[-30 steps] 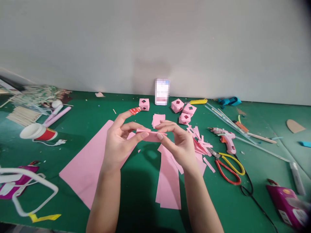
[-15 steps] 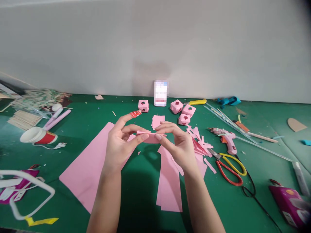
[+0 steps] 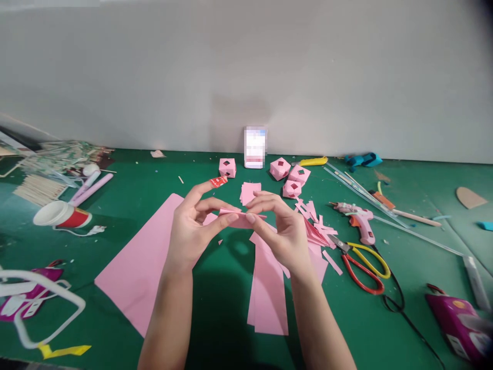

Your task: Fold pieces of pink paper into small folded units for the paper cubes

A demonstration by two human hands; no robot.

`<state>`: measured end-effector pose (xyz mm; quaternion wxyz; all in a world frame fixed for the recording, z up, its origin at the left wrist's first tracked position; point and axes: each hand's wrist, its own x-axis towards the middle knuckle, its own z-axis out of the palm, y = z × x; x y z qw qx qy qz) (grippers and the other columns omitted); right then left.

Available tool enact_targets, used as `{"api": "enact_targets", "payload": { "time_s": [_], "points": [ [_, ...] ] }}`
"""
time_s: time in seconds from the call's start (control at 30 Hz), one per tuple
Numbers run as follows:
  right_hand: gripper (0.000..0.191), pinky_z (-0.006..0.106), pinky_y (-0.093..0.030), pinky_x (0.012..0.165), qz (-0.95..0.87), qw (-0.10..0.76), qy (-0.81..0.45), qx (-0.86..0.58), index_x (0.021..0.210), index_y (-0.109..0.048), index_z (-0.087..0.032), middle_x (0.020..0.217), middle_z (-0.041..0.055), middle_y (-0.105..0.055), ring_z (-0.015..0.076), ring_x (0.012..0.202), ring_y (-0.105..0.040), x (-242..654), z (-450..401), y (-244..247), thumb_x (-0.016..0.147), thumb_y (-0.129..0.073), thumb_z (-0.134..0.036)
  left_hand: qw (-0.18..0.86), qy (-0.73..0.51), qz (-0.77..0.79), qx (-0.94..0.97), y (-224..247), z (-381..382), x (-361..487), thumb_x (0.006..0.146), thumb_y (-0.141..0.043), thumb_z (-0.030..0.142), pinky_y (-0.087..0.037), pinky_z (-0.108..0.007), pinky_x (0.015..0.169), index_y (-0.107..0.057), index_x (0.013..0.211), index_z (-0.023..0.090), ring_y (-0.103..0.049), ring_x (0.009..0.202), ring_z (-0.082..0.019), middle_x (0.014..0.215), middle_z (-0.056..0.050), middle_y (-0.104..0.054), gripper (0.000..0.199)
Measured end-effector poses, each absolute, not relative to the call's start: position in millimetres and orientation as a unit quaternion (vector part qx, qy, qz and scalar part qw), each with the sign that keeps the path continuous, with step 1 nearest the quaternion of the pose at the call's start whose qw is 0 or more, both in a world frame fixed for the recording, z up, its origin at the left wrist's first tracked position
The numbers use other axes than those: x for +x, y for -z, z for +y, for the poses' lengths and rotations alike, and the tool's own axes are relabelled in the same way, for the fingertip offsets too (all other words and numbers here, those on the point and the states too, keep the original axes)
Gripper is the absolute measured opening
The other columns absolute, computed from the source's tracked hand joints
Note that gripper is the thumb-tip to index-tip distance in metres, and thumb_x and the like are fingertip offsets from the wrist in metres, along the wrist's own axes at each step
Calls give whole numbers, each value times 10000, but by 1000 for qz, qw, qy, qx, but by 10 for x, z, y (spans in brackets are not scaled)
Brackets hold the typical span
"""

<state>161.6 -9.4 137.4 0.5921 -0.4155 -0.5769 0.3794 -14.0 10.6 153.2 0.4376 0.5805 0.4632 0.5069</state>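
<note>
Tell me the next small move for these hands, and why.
Probably press the fold firmer: the left hand and right hand both pinch the small piece of pink paper above the green table, and it looks bent along its upper edge.

Folded piece point(image 3: 242, 221) — matt paper, scissors point(image 3: 345, 248) — metal-bladed, smooth, faintly glossy tabletop point(image 3: 227, 257)

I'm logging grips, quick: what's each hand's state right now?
Left hand: closed, pinching the pink paper piece.
Right hand: closed, pinching the same pink paper piece.
</note>
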Motion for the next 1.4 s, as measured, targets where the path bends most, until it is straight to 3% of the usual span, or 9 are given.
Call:
{"api": "enact_targets", "payload": {
  "time_s": [0.3,0.43,0.73,1.4],
  "points": [
    [64,487,-454,1129,-593,581,-385,-404,863,-730,-283,996,25,-742,246,1159,-651,1627,-107,-1377,890,-742,-227,434,-506,448,596,-1560,86,-136,728,-895,235,-609,-417,911,-669,1180,251,-776,835,-239,754,20,-765,506],
    [101,481,-435,1152,-599,592,-368,-395,873,-724,-283,960,10,-733,222,1090,-664,1631,-92,-1364,892,-734,-184,426,-514,442,599,-1551,96,-155,736,-887,223,-612,-363,879,-663,1187,236,-774,875,-223,874,-13,-787,503],
    [78,475,-433,1141,-595,574,-384,-412,920,-729,-272,1055,21,-732,233,1181,-636,1622,-111,-1366,892,-743,-200,370,-559,428,606,-1483,142,-232,738,-881,191,-608,-256,727,-694,1121,223,-751,723,-159,757,28,-758,427],
    [70,493,-462,1104,-611,571,-359,-415,864,-740,-277,1037,29,-746,255,1208,-631,1600,-107,-1372,897,-737,-215,380,-524,426,633,-1510,106,-186,735,-882,146,-615,-286,816,-717,1092,257,-757,767,-159,761,49,-758,408]
  ]
}}
